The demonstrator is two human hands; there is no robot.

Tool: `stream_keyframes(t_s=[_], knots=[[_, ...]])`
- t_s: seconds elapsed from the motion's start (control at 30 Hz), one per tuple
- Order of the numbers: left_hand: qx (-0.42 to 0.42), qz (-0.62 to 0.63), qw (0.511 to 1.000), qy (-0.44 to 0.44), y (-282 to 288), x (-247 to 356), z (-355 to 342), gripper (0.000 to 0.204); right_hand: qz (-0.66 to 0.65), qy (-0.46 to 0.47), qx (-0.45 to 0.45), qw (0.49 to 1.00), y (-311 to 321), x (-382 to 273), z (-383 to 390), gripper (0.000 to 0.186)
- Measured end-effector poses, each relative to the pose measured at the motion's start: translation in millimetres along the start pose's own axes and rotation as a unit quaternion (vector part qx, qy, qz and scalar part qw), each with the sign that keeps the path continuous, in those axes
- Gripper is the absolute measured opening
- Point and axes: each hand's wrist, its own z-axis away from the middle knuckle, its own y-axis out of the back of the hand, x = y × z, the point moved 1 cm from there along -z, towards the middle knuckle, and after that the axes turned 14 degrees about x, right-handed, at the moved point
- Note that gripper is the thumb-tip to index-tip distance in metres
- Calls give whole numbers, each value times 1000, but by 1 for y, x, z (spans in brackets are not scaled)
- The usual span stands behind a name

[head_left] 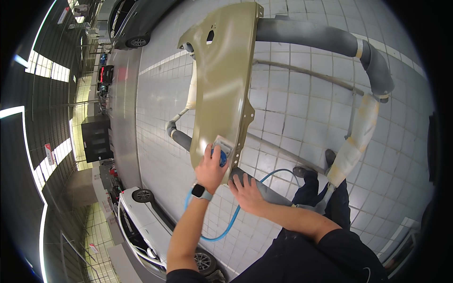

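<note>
Wrapping round the blue-and-grey tool (225, 145), left hand (212, 166) works at the olive panel's (222, 89) near end; right hand (246, 192) spread, gripping nothing, over padded stand (272, 194); blue hose (227, 230) loops nearer, white car (151, 228) left.

There are one panel (222, 89), one sander (224, 146), one blue hose (234, 218), one watch (198, 190) and two shoes (331, 157).

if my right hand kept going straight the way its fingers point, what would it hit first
Most likely the near end of the olive car fender, right by the right hand's fingertips; they may already touch it. Just beyond sit the sander and left hand.
</note>
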Motion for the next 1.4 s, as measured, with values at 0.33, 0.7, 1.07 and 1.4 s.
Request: stream_keyframes(t_s=[0.33, 0.7, 1.07, 1.4], knots=[[-94, -8, 912, -398, 20, -57, -60, 56, -138, 30, -38, 989, -2, -31, -18, 17], [-107, 60, 870, -477, 2, -61, -90, 66, -174, 24, 173, 969, -49, -19, -11, 13], [-111, 76, 845, -517, 8, -54, -101, 73, -89, 38, 246, 964, -66, -23, -10, 17], [-109, 65, 859, -495, 14, -44, -89, 61, -106, -18, 265, 958, -75, -25, -10, 19]])
